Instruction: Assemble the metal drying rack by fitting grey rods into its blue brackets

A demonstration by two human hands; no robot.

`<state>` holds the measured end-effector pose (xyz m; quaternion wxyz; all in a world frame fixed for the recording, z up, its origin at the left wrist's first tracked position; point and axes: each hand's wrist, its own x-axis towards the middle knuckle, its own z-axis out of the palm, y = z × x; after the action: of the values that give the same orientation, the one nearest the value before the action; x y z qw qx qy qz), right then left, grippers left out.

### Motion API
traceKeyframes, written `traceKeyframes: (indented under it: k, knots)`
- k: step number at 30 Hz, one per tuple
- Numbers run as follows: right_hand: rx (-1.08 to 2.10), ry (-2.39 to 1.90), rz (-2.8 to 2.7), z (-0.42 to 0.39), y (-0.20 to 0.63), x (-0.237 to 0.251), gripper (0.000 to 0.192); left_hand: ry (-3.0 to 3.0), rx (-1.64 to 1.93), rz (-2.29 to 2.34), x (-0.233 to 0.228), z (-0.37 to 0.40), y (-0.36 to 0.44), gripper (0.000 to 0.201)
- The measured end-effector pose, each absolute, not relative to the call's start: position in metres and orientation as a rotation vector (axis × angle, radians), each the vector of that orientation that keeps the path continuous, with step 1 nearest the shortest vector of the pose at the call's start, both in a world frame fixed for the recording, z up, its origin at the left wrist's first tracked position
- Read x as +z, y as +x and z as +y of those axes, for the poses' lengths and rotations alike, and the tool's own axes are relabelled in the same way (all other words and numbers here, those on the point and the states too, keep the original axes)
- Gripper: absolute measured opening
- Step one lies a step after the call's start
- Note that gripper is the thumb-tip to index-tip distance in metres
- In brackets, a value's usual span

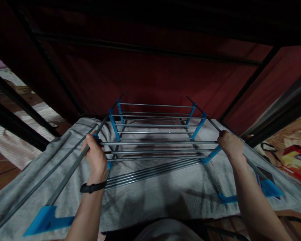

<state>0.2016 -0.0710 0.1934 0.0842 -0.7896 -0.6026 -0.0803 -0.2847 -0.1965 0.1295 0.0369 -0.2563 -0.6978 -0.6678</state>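
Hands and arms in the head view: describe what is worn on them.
Both forearms are bare, with no sleeves in view. The left hand has a thin black band around its wrist. The right hand is bare: no glove, ring or band shows.

Drying rack: thin grey metal rods, smooth with a dull sheen, joined by blue plastic brackets of matt finish. Long side rails of the same smooth grey metal, each gripped by one of the bare hands, left and right. Flat blue plastic end pieces, smooth and slightly glossy. Beneath the rack, a grey cloth of soft, napped, towel-like texture, matt and lightly creased. Wristband on the left wrist: black, smooth, apparently rubber or plastic. Behind, dark red fabric panels, matt, stretched over a black metal frame.
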Motion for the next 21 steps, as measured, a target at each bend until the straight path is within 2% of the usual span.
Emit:
traceKeyframes:
  k: [7,16,21]
  knots:
    - [-0.156,-2.397,-1.841,-0.076,0.202,0.194,0.055,-0.745,-2.067,-2.105,0.138,-0.212,-0.277,0.059]
    - [-0.195,-2.431,-1.791,-0.075,0.212,0.189,0.051,-0.654,-2.126,-2.016,0.139,-0.214,-0.27,0.06]
    - [-0.224,-2.442,-1.767,-0.071,0.22,0.187,0.055,-0.677,-2.172,-1.946,0.144,-0.209,-0.271,0.056]
